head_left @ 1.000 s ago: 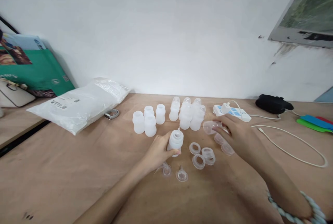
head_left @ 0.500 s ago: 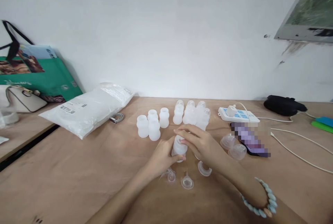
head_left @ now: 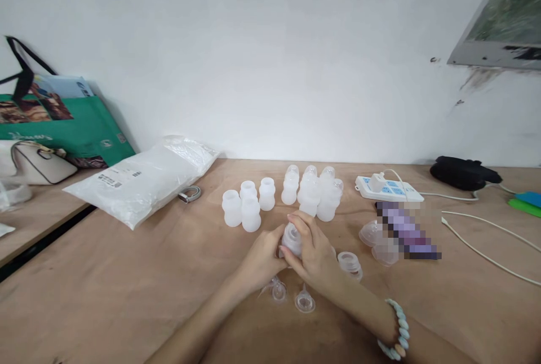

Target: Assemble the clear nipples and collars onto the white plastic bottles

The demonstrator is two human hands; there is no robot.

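Observation:
A small frosted white baby bottle stands upright between my hands. My left hand is wrapped round its body from the left. Around its top, near the collar and teat, the fingers and thumb of my right hand are closed; they partly hide it. Two loose clear teats lie on the table just below my hands. Clear collar rings rest beside my right hand. Farther right are two clear dome caps.
Several open bottles stand behind my left hand, and several bottles with domed caps behind my right. A power strip, a phone and cables lie to the right. On the left sits a white plastic package.
My right hand has turned and shifted, its fingers now curled round the bottle's top instead of reaching over it. More of the collar rings and capped bottles shows.

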